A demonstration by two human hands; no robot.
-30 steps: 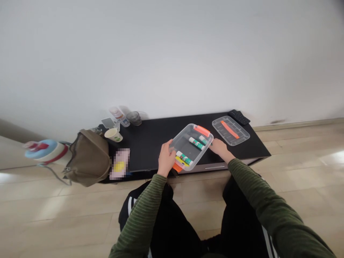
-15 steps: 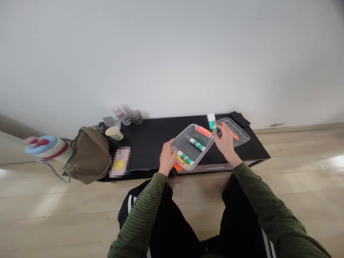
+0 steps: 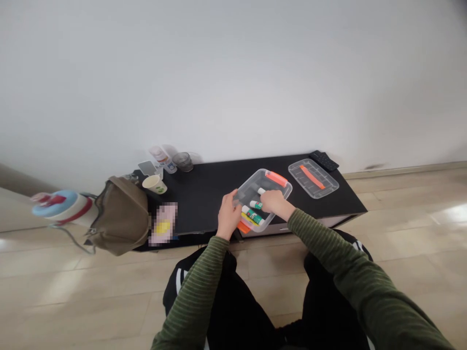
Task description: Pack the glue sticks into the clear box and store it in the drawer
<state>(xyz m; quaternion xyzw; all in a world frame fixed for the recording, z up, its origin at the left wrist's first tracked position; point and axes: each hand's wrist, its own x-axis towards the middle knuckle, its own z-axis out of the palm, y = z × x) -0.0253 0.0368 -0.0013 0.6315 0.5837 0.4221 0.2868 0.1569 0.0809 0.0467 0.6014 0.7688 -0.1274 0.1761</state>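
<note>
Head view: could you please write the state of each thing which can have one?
Clear box: open, lid off
Box lid: lying apart, on the cabinet
Glue sticks: in the box, nearest one capped
Left grip: closed on the box's side
Right grip: inside the box, hold unclear
Paper cup: uncovered
Large bottle: lid on

A second ago my right hand [image 3: 275,203] was outside the box [image 3: 251,186], at its right wall, with a glue stick [image 3: 256,204] showing through the plastic; half a second ago I held that stick up beside the lid [image 3: 318,180], covering part of it. Now my hand is down inside the box, and the stick lies between the other two, its green end at my fingers. My hand now hides most of the upper stick [image 3: 260,191], and the lid shows whole again.
</note>
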